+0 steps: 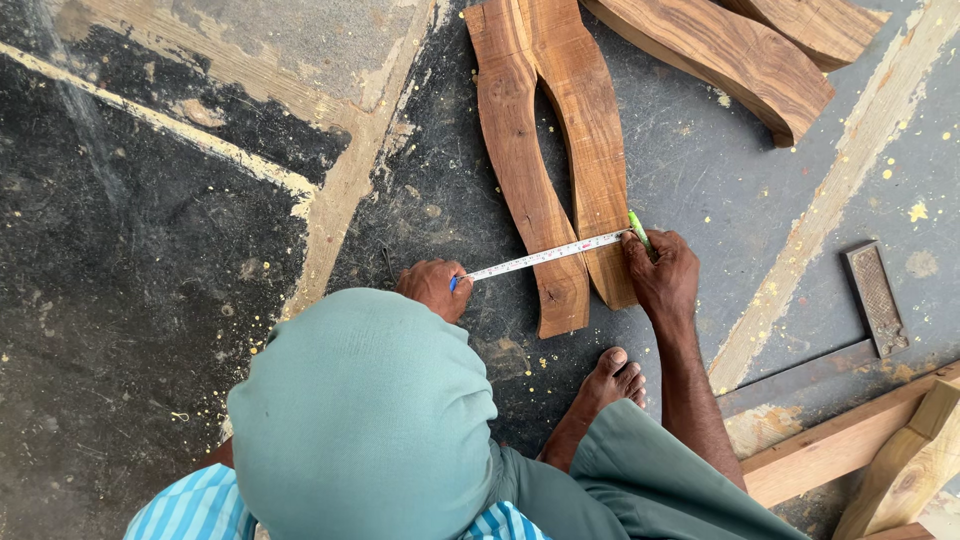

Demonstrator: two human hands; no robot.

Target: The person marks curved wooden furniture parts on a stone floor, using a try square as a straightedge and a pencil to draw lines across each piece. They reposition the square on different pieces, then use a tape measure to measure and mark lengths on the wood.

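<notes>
The grip of my left hand (432,287) is closing tight around the near end of a measuring tape (545,256), fingers curled together over what looks like a small blue case, mostly hidden under the knuckles. My right hand (660,275) is pinching a green pencil (637,228) between thumb and fingertips, and the same fingers are pressing the far end of the tape down; that grip is drawn in close, with no gap I can make out.

The tape is stretching pale and taut between the two hands, running slightly uphill from left to right. It is lying across the lower ends of two curved wooden pieces (550,150), which are resting side by side on the floor (150,330), touching near their tops and bowing apart in the middle. The pencil tip is sitting at the right edge of the right-hand piece, just where the tape is ending.

I am looking down over my own knee in green cloth (365,410), and my bare foot (610,385) is planted just below the wooden pieces. Two more curved wooden pieces (740,50) are lying well apart at the upper right. A rasp (877,297) is lying on the floor to the right, and a straight timber frame (860,440) is showing at the lower right corner.
</notes>
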